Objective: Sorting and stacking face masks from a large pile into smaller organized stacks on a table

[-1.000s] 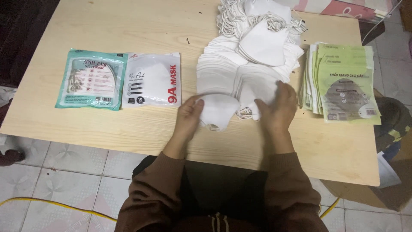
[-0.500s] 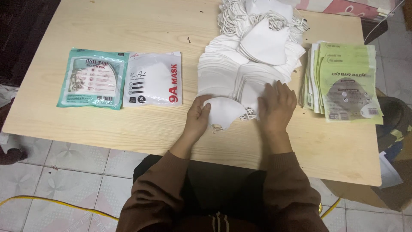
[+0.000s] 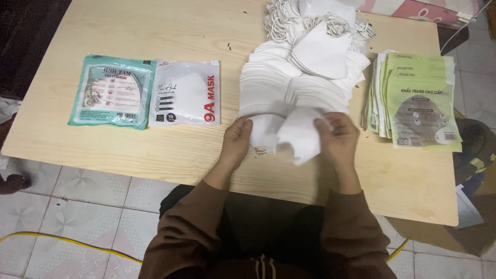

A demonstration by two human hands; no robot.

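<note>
1. Leftmost, a teal mask packet (image 3: 112, 92) lies flat on the wooden table (image 3: 155, 31), well left of the fanned row of white masks (image 3: 289, 88).
2. Next, a white mask packet (image 3: 185, 93) lies just beside the teal one, between it and the fanned row.
3. Then the left hand (image 3: 236, 140) grips the left edge of a folded white mask (image 3: 281, 133), fingers curled narrow around it, at the near end of the fanned row.
4. Beside it, the right hand (image 3: 338, 138) pinches the same mask's right edge.
5. Behind the fanned row lies a loose heap of masks (image 3: 315, 26) with tangled ear loops.
6. Rightmost, a stack of green packets (image 3: 416, 98) sits just right of the fanned row.
</note>
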